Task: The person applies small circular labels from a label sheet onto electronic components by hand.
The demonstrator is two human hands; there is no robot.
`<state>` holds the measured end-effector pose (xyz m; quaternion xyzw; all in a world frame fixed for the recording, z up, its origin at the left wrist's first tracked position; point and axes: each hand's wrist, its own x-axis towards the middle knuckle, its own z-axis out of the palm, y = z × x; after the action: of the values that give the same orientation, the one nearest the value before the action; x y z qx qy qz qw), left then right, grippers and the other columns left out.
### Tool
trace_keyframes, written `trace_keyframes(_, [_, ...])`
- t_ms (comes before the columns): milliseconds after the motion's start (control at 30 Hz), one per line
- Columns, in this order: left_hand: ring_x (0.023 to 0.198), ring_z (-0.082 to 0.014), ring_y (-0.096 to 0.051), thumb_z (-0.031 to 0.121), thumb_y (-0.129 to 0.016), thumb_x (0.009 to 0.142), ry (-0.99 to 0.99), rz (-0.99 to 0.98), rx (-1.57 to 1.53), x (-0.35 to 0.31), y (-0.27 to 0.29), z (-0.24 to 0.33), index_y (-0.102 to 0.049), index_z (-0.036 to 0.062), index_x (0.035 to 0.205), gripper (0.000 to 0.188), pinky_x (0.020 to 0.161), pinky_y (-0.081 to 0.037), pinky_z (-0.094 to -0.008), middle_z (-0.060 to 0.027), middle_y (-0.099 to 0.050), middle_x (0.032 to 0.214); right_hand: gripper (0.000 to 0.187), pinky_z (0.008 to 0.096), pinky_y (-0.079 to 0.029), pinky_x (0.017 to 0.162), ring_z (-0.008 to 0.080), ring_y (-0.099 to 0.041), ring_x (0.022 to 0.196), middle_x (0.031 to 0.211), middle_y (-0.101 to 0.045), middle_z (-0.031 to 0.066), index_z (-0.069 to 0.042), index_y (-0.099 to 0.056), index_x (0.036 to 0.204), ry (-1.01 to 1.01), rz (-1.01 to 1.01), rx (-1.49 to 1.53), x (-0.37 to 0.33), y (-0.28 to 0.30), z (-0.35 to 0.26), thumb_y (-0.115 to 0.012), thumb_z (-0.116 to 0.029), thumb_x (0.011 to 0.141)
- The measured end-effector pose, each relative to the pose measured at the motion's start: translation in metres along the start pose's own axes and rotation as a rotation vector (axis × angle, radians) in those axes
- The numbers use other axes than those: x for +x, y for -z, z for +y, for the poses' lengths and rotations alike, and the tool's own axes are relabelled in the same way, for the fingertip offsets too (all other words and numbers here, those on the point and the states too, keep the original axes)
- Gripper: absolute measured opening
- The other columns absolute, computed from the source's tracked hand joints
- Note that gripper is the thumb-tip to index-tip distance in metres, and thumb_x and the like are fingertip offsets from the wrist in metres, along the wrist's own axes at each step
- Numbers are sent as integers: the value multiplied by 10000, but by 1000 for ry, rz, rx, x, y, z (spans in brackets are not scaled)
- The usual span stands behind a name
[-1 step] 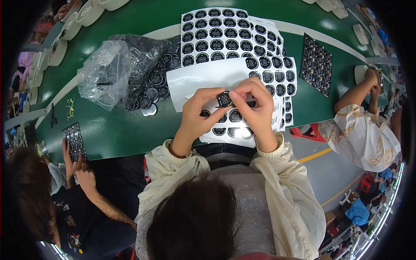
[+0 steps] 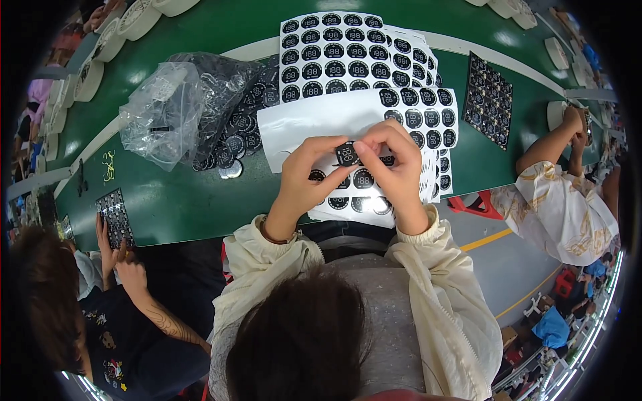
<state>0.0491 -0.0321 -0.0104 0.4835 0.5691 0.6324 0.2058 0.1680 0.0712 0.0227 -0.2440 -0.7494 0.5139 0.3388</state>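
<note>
Between both hands, above the sheets, is a small round black display piece (image 2: pixel 348 154) with digit-shaped segments on its face. My left hand (image 2: pixel 311 170) pinches its left side with thumb and fingers. My right hand (image 2: pixel 394 160) is closed at its right edge, the thumb on top. Below lie white sheets (image 2: pixel 287 123) of round black display stickers, the upper one partly bare of stickers. More sticker sheets (image 2: pixel 334 47) are stacked farther back. At their left, several loose round black pieces (image 2: pixel 234 144) spill beside a clear plastic bag (image 2: pixel 160 113).
A dark panel of small circuit boards (image 2: pixel 488 100) lies on the green table (image 2: pixel 180 214) at right. At left, a co-worker's hands (image 2: pixel 124 264) hold another panel (image 2: pixel 115 217). Another person's arm (image 2: pixel 552 140) reaches in at far right. White round housings (image 2: pixel 137 20) line the far side.
</note>
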Motion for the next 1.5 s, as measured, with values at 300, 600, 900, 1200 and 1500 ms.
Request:
trace_keyframes(300, [797,-179,-610,20,-745,669,-7,16,47,5,1,0,-593,34,1046,407,706,-474,-279,-86,-626,956,71,203,-371,565,83,-460,631,725,-513,22,-1,-592,772,-58,-14,2,1,0,4,-612,-49,821])
trace_keyframes(600, [782,-201,-497,76,-718,697,171,534,726,3,74,-1,-597,46,1059,383,743,-407,-299,-67,-542,874,113,178,-346,539,53,-463,624,771,-547,29,1,-604,764,-132,-80,19,1,3,-1,-550,-30,858])
trace_keyframes(900, [909,-270,-510,115,-686,734,152,418,979,-12,93,-4,-586,51,1081,367,818,-387,-360,-85,-556,983,126,169,-335,523,44,-455,607,756,-544,19,-4,-604,752,-74,-63,8,0,2,4,-546,-29,861])
trace_keyframes(1200, [1155,-321,-454,134,-632,782,-56,62,737,8,53,8,-546,61,1164,398,966,-337,-410,-142,-481,1262,76,182,-355,539,59,-462,609,737,-537,20,0,-609,755,-62,-73,27,0,-2,-2,-595,-29,824])
trace_keyframes(1500, [1276,-314,-358,206,-609,811,-69,-161,734,12,30,-5,-507,94,1247,461,1040,-255,-484,-140,-397,1366,28,227,-418,594,117,-510,639,732,-553,38,0,-616,773,0,-89,19,1,0,-6,-635,-17,783])
